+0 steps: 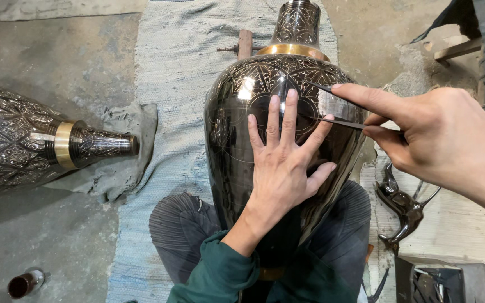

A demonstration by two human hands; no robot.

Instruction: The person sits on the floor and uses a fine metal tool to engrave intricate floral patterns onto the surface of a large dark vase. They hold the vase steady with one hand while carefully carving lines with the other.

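We see a large dark metal vase (237,146) with fine engraved floral lines and a brass collar band lying lengthwise between the person's knees, its narrow neck pointing to the far side and its wide belly filling the centre of the scene. It rests over a pale woven mat (175,84) spread on the grey concrete floor (46,67).

The left hand (284,163), coming out of a dark green sleeve (220,269), lies flat on the vase's belly with its fingers spread wide, gripping nothing. The right hand (428,132) enters from the right and pinches a thin two-legged metal compass (338,106) between thumb and forefinger, the legs' points touching the vase's surface just beside the left fingertips.

On the left, well apart, a second engraved dark vase (23,146) with a brass band lies on its side on a grey cloth (124,163). Near the left corner sits a small dark cylindrical container (24,283). To the right of the main vase, on pale boards, lies a dark metal animal-shaped figure (402,205), and a dark metal box (439,280) stands in the near right corner.
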